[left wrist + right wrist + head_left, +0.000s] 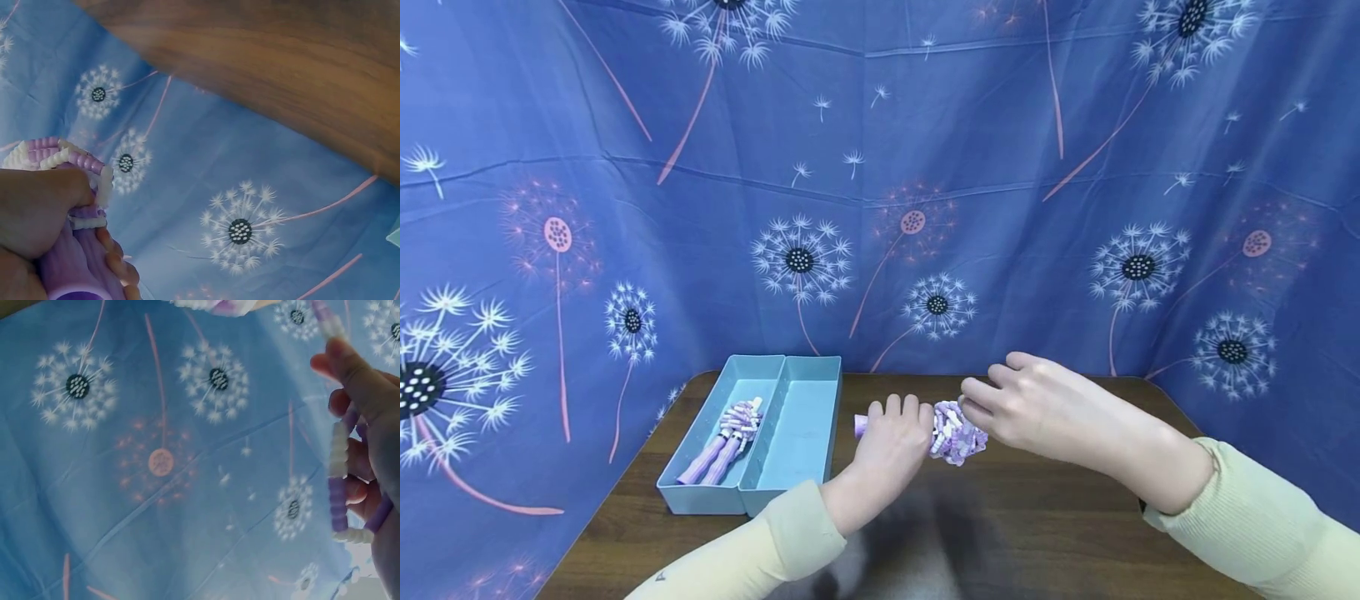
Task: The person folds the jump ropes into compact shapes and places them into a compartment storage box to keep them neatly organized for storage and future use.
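A beaded jump rope with purple-and-white segments and purple handles is held between both hands. My left hand (891,442) grips its handles (78,265), with the bundled beads (957,433) bulging out past the thumb side in the head view. Close to the right of that bundle, my right hand (1033,408) pinches a beaded length (338,503) of the rope, which loops around behind its fingers in the right wrist view. A second, similar jump rope (722,442) lies bundled in the left light-blue bin (703,500), handles toward the front.
Beside the left bin stands another light-blue bin (797,450), its long wall against the first. Both sit on the left part of a brown wooden table (1052,525). A blue dandelion-print cloth (865,167) hangs behind and along the sides.
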Demonstrator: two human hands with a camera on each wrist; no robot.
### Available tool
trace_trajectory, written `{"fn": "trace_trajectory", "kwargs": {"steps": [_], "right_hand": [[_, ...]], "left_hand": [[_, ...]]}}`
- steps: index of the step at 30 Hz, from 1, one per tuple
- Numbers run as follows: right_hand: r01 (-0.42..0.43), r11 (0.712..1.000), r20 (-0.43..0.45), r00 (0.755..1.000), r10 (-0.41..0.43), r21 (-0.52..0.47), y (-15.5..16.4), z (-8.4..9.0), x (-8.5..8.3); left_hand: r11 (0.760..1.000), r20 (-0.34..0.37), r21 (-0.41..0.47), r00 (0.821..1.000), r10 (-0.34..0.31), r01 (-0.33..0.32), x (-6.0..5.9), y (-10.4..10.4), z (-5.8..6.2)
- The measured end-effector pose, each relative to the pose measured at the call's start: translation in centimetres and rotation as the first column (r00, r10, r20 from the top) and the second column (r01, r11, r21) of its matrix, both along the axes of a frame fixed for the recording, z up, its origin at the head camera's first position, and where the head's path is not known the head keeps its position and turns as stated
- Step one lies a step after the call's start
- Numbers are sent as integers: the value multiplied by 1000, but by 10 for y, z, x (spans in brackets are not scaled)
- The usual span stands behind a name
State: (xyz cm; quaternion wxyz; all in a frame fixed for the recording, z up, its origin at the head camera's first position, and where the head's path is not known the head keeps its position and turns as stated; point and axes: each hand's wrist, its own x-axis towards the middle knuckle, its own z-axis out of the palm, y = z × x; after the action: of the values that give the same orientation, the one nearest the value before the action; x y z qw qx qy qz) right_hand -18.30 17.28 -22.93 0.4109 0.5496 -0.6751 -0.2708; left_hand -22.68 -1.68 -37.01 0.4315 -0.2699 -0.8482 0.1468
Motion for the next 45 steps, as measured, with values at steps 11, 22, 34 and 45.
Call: {"fn": "trace_trajectory", "kwargs": {"steps": [11,22,34,45], "right_hand": [[16,999,68,998,-19,34,20,-4,-38],[-90,992,188,976,106,-93,35,-28,-72],[-79,984,333,934,129,-158,46,-58,-78],[41,949,495,859,127,-314,68,-97,-77]], "left_hand": [[990,-32,-82,992,-118,115,7,-1,-5],[972,-81,-57,969,-232,228,9,-2,0],[939,-84,-18,936,-343,342,11,-9,5],[928,-111,-19,922,-371,371,14,-9,14]]}}
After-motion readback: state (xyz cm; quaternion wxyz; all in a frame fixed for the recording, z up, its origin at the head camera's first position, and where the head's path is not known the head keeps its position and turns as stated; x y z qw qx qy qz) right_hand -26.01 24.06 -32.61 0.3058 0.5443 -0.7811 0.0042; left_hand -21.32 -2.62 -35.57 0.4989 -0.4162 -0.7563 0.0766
